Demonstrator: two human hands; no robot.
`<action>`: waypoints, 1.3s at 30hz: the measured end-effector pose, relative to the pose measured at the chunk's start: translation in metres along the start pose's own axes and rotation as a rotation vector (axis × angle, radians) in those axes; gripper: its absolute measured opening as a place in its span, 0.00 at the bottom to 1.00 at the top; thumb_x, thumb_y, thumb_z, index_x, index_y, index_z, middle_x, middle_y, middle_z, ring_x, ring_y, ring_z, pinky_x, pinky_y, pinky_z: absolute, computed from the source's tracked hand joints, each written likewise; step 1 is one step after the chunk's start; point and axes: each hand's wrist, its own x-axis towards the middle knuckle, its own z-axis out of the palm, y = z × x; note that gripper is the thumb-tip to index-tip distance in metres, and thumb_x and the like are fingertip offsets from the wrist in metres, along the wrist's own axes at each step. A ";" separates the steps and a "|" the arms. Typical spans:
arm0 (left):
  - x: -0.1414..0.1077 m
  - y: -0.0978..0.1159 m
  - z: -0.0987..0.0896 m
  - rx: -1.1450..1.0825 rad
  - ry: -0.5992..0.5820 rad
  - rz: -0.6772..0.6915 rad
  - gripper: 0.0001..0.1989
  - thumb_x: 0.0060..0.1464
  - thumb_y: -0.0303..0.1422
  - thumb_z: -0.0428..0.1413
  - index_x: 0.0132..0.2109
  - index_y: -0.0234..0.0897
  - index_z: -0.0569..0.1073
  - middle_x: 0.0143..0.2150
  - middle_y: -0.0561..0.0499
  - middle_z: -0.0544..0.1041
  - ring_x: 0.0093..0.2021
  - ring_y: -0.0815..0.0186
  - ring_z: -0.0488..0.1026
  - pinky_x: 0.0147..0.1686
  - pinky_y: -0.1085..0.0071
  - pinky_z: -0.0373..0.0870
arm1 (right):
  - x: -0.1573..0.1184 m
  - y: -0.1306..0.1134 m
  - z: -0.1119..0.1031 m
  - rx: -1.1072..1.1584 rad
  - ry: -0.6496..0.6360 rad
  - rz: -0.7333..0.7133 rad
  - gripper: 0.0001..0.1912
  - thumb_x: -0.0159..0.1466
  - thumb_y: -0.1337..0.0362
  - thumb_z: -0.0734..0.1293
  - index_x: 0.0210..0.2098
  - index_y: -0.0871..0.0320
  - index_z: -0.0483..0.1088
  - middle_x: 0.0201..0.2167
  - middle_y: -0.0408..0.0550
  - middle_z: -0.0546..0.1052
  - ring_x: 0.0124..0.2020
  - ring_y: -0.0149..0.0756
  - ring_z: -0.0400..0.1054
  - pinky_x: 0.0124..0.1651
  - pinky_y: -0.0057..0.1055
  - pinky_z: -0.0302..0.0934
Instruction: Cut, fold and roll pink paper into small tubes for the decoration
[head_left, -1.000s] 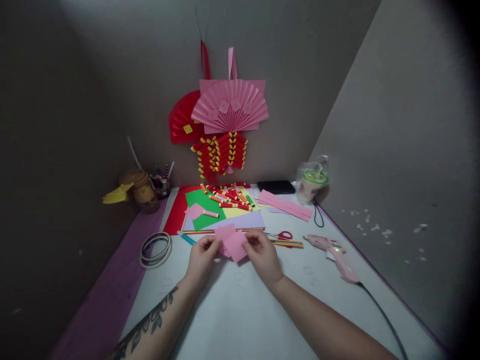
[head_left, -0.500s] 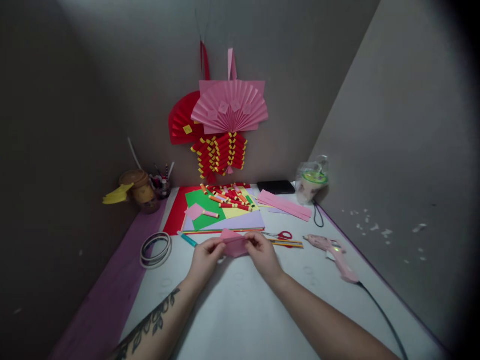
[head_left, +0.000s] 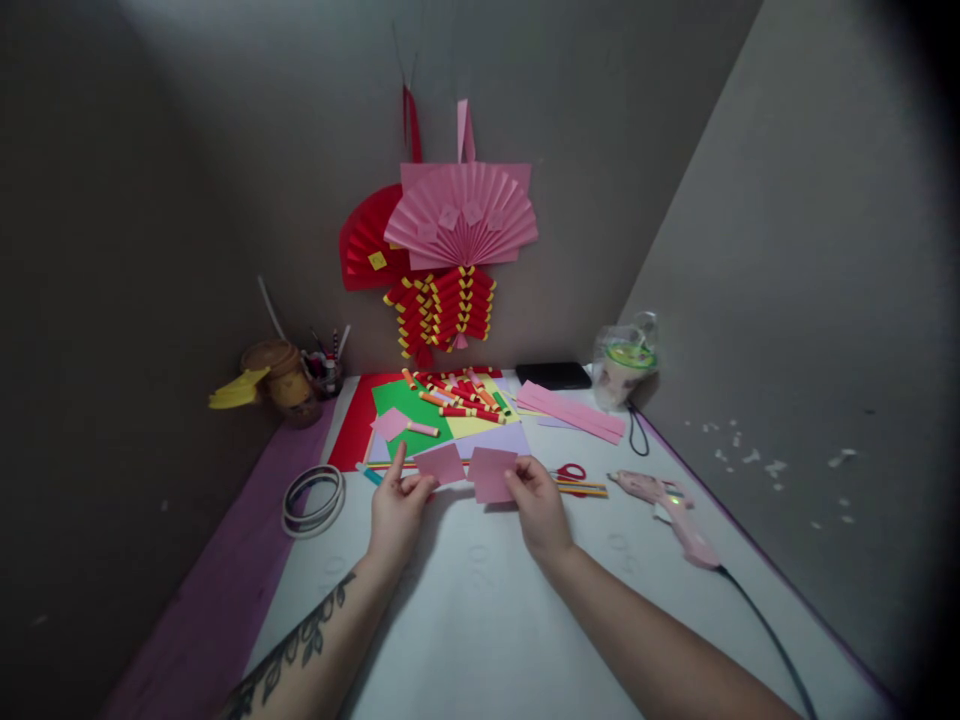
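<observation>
My left hand (head_left: pixel 399 505) pinches a small pink paper square (head_left: pixel 442 464) between thumb and fingers, its index finger raised. Another pink paper square (head_left: pixel 493 475) is gripped at its right edge by my right hand (head_left: pixel 541 505). A narrow gap parts the two pieces, both held up above the white table (head_left: pixel 480 620). Behind my right hand lie red-handled scissors (head_left: pixel 571 471) and a yellow pencil-like stick (head_left: pixel 585 489). A teal pen (head_left: pixel 370 475) lies beyond my left hand, partly covered by it.
Coloured paper sheets (head_left: pixel 349 425) carry several red paper rolls (head_left: pixel 472 412). Pink strips (head_left: pixel 570 410), a black phone-like slab (head_left: pixel 553 376) and a pink glue gun (head_left: pixel 667 505) lie right. Tape rings (head_left: pixel 313 502) and a brown cup (head_left: pixel 281 385) stand left. Paper fans (head_left: pixel 469 215) hang on the wall.
The pink paper, held together between both hands before, is now two separate squares, one in each hand. My hands have moved slightly apart, and my left index finger has lifted.
</observation>
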 end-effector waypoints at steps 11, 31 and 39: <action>-0.003 0.001 0.002 -0.003 -0.074 -0.011 0.38 0.41 0.37 0.64 0.60 0.28 0.66 0.23 0.57 0.74 0.24 0.73 0.67 0.28 0.77 0.62 | -0.026 -0.022 0.001 -0.506 -0.445 -0.530 0.09 0.57 0.73 0.61 0.30 0.54 0.68 0.58 0.52 0.68 0.60 0.45 0.59 0.60 0.49 0.52; 0.000 -0.006 0.002 -0.051 -0.108 0.000 0.20 0.39 0.37 0.65 0.40 0.33 0.72 0.26 0.53 0.76 0.26 0.68 0.72 0.28 0.75 0.65 | -0.029 -0.021 0.003 -0.524 -0.512 -0.537 0.11 0.57 0.76 0.60 0.33 0.54 0.68 0.63 0.51 0.62 0.62 0.43 0.56 0.58 0.46 0.55; -0.002 -0.004 0.003 -0.003 -0.191 0.084 0.11 0.43 0.35 0.62 0.32 0.33 0.72 0.25 0.54 0.74 0.25 0.71 0.68 0.26 0.76 0.63 | -0.028 -0.025 0.003 -0.425 -0.522 -0.424 0.08 0.58 0.74 0.62 0.31 0.55 0.68 0.59 0.53 0.63 0.59 0.42 0.61 0.57 0.39 0.57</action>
